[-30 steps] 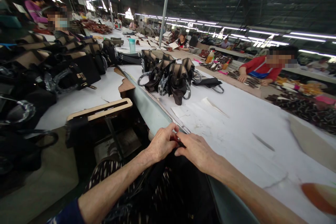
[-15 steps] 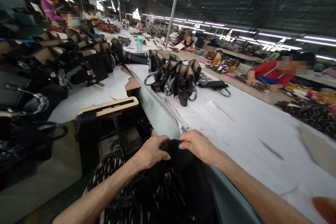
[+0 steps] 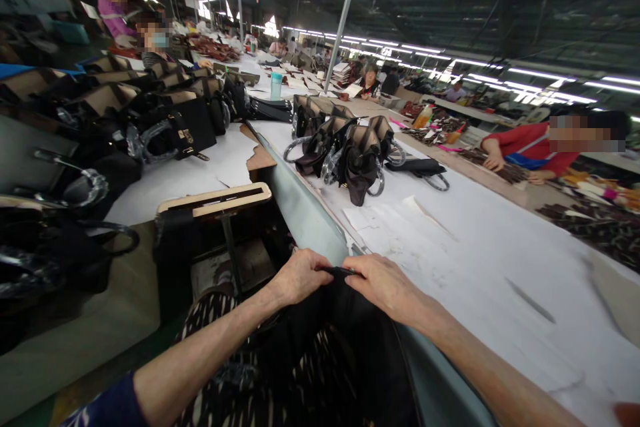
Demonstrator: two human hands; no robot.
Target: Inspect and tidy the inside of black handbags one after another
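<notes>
A black bag point(image 3: 357, 333) lies across my lap, its upper edge raised between my two hands. My left hand point(image 3: 303, 275) pinches that edge from the left, thumb and fingers closed on it. Just to the right, my right hand point(image 3: 383, 281) grips the same edge, a small gap of black material showing between the hands. The lower part of the bag spreads over my patterned clothing point(image 3: 215, 320) and runs out of view at the bottom.
Several black bags with wrapped handles point(image 3: 345, 153) stand on the white-covered table point(image 3: 480, 247). More black bags point(image 3: 185, 123) crowd the left. A cream-topped metal stand point(image 3: 215, 200) is ahead on the left. A co-worker in red point(image 3: 520, 143) handles dark pieces across the table.
My fingers have closed more tightly on the bag's edge, and my left thumb now presses on it. The whole view has shifted slightly, so the surroundings sit further right.
</notes>
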